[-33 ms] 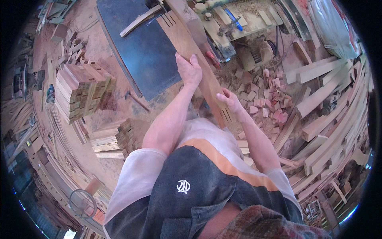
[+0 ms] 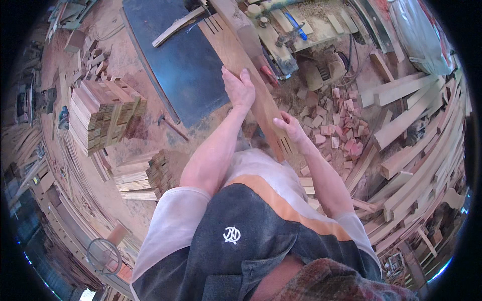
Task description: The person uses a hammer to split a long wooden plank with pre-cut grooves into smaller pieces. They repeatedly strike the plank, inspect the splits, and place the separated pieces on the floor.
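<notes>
A long flat wooden board slants from the dark machine table toward my waist. Several narrow slots are cut into each of its ends. On the board's left edge, around the middle, is my left hand, closed on it with the thumb on the upper face. Nearer my body, my right hand grips the right edge just beside the near slots, its thumb on top. The fingers beneath the board are hidden.
The dark flat machine table carries a loose wood strip. Stacked wood pieces stand at left, with a hammer nearby. Offcuts litter the floor at right, beside long planks. A workbench is beyond.
</notes>
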`<action>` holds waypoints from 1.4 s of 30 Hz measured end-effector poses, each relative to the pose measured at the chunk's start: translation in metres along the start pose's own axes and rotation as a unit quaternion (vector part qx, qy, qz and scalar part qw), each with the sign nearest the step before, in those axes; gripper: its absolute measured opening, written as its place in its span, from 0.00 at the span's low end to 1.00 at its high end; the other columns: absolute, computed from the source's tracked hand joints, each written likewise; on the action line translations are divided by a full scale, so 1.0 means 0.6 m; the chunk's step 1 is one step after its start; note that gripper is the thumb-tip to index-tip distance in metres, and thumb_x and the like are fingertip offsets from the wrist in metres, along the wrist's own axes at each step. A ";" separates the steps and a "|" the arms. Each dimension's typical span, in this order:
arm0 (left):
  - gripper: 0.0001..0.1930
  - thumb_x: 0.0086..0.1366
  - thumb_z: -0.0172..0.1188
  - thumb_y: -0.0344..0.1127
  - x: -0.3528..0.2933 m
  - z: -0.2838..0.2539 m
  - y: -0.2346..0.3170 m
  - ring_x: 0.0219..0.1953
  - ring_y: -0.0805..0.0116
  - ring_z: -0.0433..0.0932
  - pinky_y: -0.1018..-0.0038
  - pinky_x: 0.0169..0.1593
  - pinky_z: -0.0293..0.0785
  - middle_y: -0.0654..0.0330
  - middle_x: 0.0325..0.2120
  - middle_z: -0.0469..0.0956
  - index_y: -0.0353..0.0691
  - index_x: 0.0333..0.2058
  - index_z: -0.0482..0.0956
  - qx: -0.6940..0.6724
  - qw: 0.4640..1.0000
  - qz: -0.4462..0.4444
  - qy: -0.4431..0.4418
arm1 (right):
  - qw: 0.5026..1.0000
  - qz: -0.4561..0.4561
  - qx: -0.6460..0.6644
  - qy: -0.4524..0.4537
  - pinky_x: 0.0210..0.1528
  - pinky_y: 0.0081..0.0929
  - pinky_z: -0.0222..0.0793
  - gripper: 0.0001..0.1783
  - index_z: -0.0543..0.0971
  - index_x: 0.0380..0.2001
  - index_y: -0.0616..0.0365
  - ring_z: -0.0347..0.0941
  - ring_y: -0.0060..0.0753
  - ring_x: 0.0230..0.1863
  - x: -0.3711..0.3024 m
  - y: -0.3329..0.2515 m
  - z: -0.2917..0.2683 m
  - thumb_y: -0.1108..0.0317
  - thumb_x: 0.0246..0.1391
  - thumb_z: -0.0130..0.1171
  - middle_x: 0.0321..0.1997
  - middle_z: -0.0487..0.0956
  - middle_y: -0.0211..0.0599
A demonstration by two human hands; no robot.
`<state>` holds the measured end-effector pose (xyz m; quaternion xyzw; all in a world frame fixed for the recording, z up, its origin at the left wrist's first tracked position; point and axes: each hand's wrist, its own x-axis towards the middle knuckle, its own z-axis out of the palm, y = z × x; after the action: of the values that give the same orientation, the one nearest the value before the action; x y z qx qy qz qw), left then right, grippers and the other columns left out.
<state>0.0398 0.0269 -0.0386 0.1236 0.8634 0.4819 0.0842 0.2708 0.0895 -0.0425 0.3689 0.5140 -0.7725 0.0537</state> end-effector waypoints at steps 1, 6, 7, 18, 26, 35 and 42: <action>0.41 0.74 0.57 0.46 0.006 -0.001 0.000 0.66 0.32 0.66 0.50 0.69 0.62 0.29 0.63 0.65 0.20 0.70 0.51 0.006 1.000 0.004 0.006 | 1.000 0.000 -0.003 -0.002 0.66 0.31 0.67 0.47 0.68 0.70 0.69 0.75 0.30 0.62 0.002 -0.009 0.003 0.46 0.59 0.70 0.62 0.79 0.44; 0.40 0.73 0.57 0.45 0.034 0.002 0.002 0.65 0.31 0.67 0.49 0.69 0.63 0.28 0.62 0.66 0.20 0.70 0.52 -0.005 1.000 0.015 0.011 | 1.000 -0.012 -0.017 -0.015 0.67 0.31 0.66 0.49 0.67 0.71 0.69 0.74 0.30 0.62 0.024 -0.037 0.011 0.46 0.58 0.71 0.62 0.79 0.44; 0.40 0.73 0.58 0.44 0.038 0.001 0.002 0.65 0.31 0.67 0.49 0.69 0.63 0.27 0.62 0.66 0.20 0.69 0.52 0.005 1.000 -0.013 0.002 | 1.000 -0.010 -0.017 -0.013 0.67 0.31 0.66 0.49 0.67 0.71 0.69 0.74 0.31 0.62 0.027 -0.040 0.012 0.45 0.57 0.71 0.63 0.79 0.44; 0.39 0.73 0.57 0.45 0.086 0.009 -0.001 0.64 0.29 0.67 0.49 0.68 0.64 0.26 0.61 0.65 0.20 0.69 0.52 -0.012 0.999 0.037 0.015 | 0.999 -0.014 -0.038 -0.003 0.65 0.30 0.65 0.41 0.73 0.66 0.66 0.72 0.27 0.60 0.054 -0.080 0.025 0.46 0.60 0.67 0.59 0.79 0.37; 0.38 0.73 0.57 0.43 0.102 0.005 0.008 0.63 0.30 0.69 0.49 0.66 0.65 0.27 0.60 0.67 0.21 0.69 0.52 -0.015 1.000 0.025 0.006 | 0.999 -0.017 -0.029 -0.003 0.65 0.33 0.68 0.54 0.69 0.70 0.69 0.76 0.32 0.60 0.076 -0.078 0.021 0.41 0.52 0.74 0.61 0.80 0.46; 0.38 0.72 0.58 0.42 0.113 0.005 0.012 0.61 0.31 0.71 0.49 0.64 0.67 0.28 0.58 0.69 0.23 0.69 0.53 -0.018 1.000 0.023 0.011 | 1.000 -0.029 -0.011 -0.001 0.64 0.33 0.69 0.49 0.72 0.68 0.69 0.76 0.32 0.58 0.085 -0.085 0.025 0.45 0.52 0.75 0.60 0.81 0.44; 0.38 0.72 0.58 0.43 0.124 0.006 0.009 0.60 0.30 0.70 0.48 0.64 0.67 0.28 0.58 0.68 0.23 0.68 0.53 -0.011 0.999 0.034 0.020 | 0.999 -0.026 -0.029 0.022 0.61 0.33 0.71 0.48 0.73 0.67 0.69 0.78 0.32 0.56 0.095 -0.084 0.026 0.46 0.52 0.76 0.57 0.82 0.45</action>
<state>-0.0295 0.0548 -0.0379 0.1417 0.8550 0.4963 0.0516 0.1983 0.1166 -0.0373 0.3705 0.5464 -0.7504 0.0328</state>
